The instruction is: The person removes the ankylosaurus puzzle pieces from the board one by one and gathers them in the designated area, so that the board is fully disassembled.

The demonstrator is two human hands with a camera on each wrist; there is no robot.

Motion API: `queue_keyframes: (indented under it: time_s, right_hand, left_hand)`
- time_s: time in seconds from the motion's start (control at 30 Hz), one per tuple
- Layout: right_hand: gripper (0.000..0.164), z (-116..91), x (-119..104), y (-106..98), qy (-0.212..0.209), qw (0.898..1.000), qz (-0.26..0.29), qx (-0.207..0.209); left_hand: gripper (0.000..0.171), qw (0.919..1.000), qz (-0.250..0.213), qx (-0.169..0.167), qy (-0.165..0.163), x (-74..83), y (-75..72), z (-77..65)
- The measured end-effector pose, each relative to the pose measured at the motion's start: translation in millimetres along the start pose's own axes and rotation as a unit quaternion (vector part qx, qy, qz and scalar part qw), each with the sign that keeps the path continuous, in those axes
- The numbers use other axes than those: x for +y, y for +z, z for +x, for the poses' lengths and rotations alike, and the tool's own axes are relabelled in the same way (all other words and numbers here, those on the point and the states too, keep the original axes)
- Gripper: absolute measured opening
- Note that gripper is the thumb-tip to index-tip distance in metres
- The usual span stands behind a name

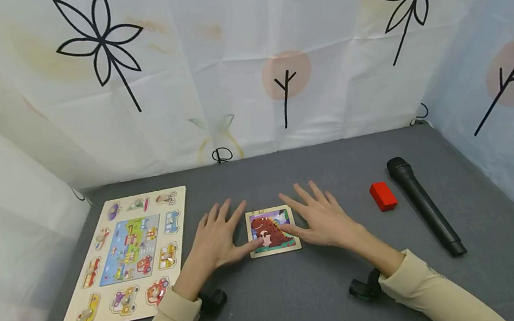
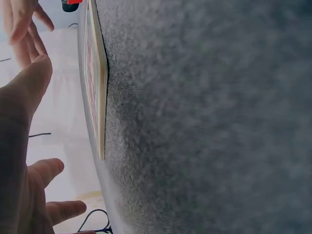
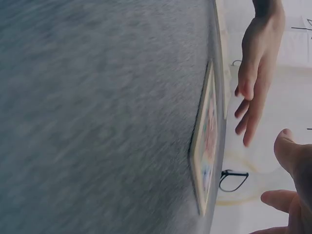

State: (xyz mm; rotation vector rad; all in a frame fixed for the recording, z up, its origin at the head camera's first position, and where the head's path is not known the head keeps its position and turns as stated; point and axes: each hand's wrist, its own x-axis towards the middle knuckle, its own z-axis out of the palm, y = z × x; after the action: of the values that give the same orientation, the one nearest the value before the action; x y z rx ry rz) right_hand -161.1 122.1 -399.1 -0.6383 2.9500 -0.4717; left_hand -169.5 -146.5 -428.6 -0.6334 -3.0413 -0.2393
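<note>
A small square wooden puzzle [image 1: 270, 231] with a red dinosaur picture lies flat on the grey table. On its left, my left hand [image 1: 219, 239] hovers with fingers spread, the thumb over the puzzle's left part. My right hand [image 1: 322, 220] is spread the same way on the other side, its thumb above the right part. Both wrist views show the hands raised above the puzzle's wooden edge [image 2: 103, 92], with a gap between thumbs and board. The right wrist view shows the picture side [image 3: 208, 141] at a steep slant. Neither hand holds anything.
A large wooden peg puzzle board [image 1: 77, 301] with vehicle pieces lies at the left, partly behind the left forearm. To the right are a red block [image 1: 384, 196] and a black microphone [image 1: 427, 206]. White patterned cloth [image 1: 226, 30] hangs behind and at both sides.
</note>
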Motion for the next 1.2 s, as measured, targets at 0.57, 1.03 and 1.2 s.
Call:
queue_keyframes:
  time_s: [0.57,1.03,1.2]
  right_hand:
    - [0.056,32,-27,2,-0.046,0.997,0.056,-0.02]
    - [0.033,63,-37,14,-0.028,0.994,0.082,-0.063]
    - [0.031,70,-39,16,-0.017,0.994,0.077,-0.079]
  left_hand:
    - [0.101,0.9984,-0.016,-0.054,0.007,3.1,-2.4,11.5]
    - [0.109,0.9975,-0.017,-0.068,0.013,3.3,0.0,14.9]
    - [0.109,0.9967,-0.011,-0.079,0.016,4.3,-2.4,14.2]
